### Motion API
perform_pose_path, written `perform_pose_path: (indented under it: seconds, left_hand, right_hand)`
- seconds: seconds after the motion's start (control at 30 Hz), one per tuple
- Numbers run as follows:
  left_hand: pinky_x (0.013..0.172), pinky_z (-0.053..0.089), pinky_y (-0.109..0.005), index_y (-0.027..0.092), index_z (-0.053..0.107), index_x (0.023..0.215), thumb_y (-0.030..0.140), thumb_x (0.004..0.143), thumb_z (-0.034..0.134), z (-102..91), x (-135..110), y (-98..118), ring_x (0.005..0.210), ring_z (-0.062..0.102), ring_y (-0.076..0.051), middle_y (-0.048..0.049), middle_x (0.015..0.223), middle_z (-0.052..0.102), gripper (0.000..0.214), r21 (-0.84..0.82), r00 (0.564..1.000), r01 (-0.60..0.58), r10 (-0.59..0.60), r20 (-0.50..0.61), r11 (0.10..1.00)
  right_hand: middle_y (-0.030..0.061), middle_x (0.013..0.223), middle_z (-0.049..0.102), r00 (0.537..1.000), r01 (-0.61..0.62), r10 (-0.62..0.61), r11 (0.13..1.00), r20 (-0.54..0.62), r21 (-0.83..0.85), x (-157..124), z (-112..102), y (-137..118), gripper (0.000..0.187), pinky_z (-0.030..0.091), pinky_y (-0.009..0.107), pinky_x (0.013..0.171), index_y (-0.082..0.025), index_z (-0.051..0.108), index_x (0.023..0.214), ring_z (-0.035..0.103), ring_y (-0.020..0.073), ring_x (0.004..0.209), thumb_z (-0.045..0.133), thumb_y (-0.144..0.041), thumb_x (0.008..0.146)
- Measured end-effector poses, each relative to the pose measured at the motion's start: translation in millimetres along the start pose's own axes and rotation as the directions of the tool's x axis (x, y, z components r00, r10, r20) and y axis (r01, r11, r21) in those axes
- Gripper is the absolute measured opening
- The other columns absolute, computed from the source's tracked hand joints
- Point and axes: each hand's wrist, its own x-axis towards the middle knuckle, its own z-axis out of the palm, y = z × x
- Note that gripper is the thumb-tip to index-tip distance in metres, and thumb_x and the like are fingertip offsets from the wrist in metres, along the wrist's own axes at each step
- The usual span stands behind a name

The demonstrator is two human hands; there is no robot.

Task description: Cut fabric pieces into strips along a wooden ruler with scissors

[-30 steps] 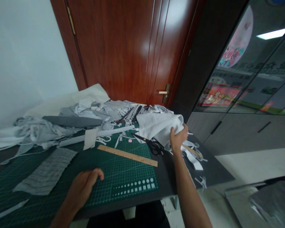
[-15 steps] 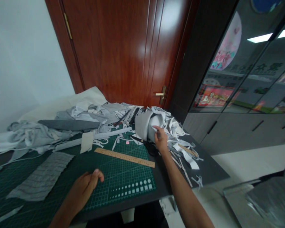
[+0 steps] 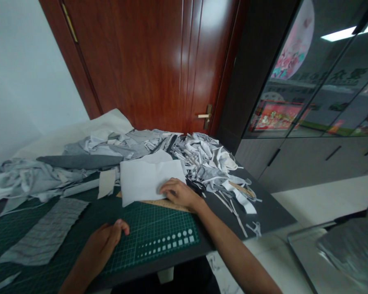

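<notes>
Sweeps White Cloth [image 3: 150, 175] Left From Scrap Pile [image 3: 207, 157] to Mid-Frame With Right Hand [image 3: 181, 195]

Has brought the cloth across since the earlier frames, from right of center to the middle of the picture, now over a wooden ruler [image 3: 168, 205] with only its left tip and right stretch in sight. Reaches in with the right forearm from the lower right edge, slanting up and left, back of the hand upward. Bends the right fingers loosely, tips at the lower right part of the cloth; cannot tell whether pinching or merely pressing. Keeps the left hand [image 3: 107, 241] low, left of center, over the green cutting mat [image 3: 156, 222], with fingers curled in and thumb close alongside; cannot tell whether holding anything. Shows beyond it, at lower left, striped gray fabric [image 3: 44, 232] flat on the mat, and above that a beige patch [image 3: 106, 183] just left of the white cloth.
</notes>
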Motion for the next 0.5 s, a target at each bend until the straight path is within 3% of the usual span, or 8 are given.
perform_pose_path:
  seconds: [0.17, 0.3, 0.4, 0.5]
  left_hand:
    - [0.067, 0.05, -0.03, 0.024, 0.068, 0.075, 0.074, 0.098, 0.019, -1.9, 1, 4, 0.064, 0.06, -0.019, 0.0, 0.062, 0.059, 0.073, 0.001, 1.0, -0.003, 0.003, -0.004, 1.0]
    - [0.067, 0.049, -0.03, 0.024, 0.068, 0.077, 0.073, 0.098, 0.02, -2.3, 0, 5, 0.064, 0.061, -0.02, 0.0, 0.062, 0.06, 0.072, -0.002, 1.0, -0.009, 0.009, 0.007, 1.0]
    - [0.068, 0.049, -0.03, 0.025, 0.068, 0.077, 0.071, 0.099, 0.021, -0.5, -1, 1, 0.064, 0.06, -0.02, 0.0005, 0.061, 0.058, 0.07, 0.0, 1.0, -0.004, 0.004, -0.006, 1.0]
    - [0.07, 0.05, -0.03, 0.025, 0.068, 0.077, 0.068, 0.101, 0.022, 2.4, -2, -3, 0.065, 0.06, -0.02, 0.001, 0.06, 0.056, 0.067, -0.001, 1.0, -0.004, 0.004, -0.021, 1.0]
  right_hand:
    - [0.002, 0.09, 0.079, 0.96, -0.213, 0.201, 0.976, -0.197, -0.044, -9, -22, 21, 0.03, 0.056, 0.036, 0.085, -0.026, 0.077, 0.086, 0.072, 0.0219, 0.085, 0.055, -0.005, 0.086]
    - [-0.0012, 0.071, 0.073, 0.845, -0.442, 0.395, 0.895, -0.362, -0.054, -16, -39, 30, 0.026, 0.051, 0.029, 0.064, -0.023, 0.074, 0.076, 0.066, 0.0187, 0.063, 0.052, -0.015, 0.086]
    - [0.0006, 0.07, 0.072, 0.696, -0.619, 0.516, 0.783, -0.499, -0.054, -26, -66, 37, 0.029, 0.048, 0.028, 0.064, -0.021, 0.075, 0.077, 0.065, 0.0187, 0.064, 0.049, -0.02, 0.088]
    - [0.0083, 0.088, 0.075, 0.455, -0.807, 0.598, 0.59, -0.66, -0.022, -47, -112, 51, 0.035, 0.05, 0.033, 0.075, -0.017, 0.077, 0.097, 0.069, 0.0234, 0.081, 0.042, -0.024, 0.095]
